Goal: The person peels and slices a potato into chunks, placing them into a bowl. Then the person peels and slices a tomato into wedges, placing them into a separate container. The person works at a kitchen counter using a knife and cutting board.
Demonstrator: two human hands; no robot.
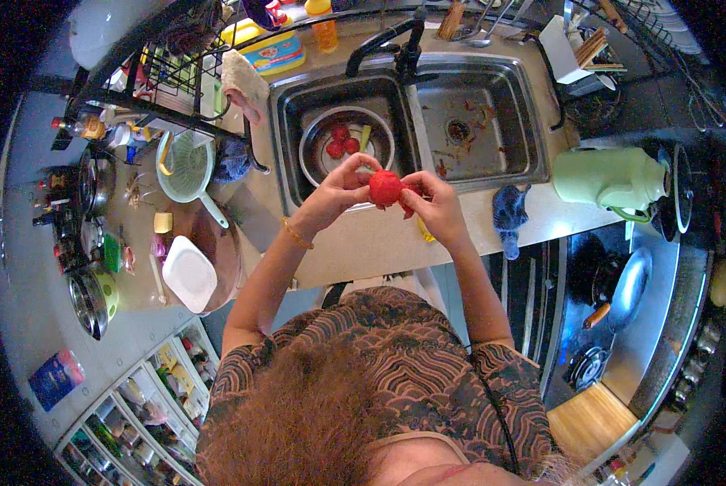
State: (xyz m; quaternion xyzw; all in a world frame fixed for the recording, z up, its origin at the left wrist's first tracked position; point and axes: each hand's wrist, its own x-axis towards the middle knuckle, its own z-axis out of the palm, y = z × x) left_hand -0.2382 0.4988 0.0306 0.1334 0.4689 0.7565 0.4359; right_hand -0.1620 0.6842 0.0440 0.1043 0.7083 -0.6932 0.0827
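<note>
A red tomato (385, 187), its surface partly peeled by the look of it, is up in front of me at the near edge of the sink. My left hand (349, 180) grips it from the left between thumb and fingers. On the other side, my right hand (433, 197) pinches at its lower right, where a small red flap of skin (408, 212) hangs. Beyond my left hand, a round metal basin (305, 149) rests in the left sink bowl (287, 103). Several red tomatoes (340, 143) and a pale green stalk piece (366, 137) lie in it.
Reddish scraps (442, 167) are scattered around the drain in the right sink bowl (509, 121). A black faucet (393, 45) rises behind the divider. A green thermos jug (606, 176) and a blue cloth (509, 219) are to the right. Leftward are a pale green strainer (187, 164) and white tray (190, 273).
</note>
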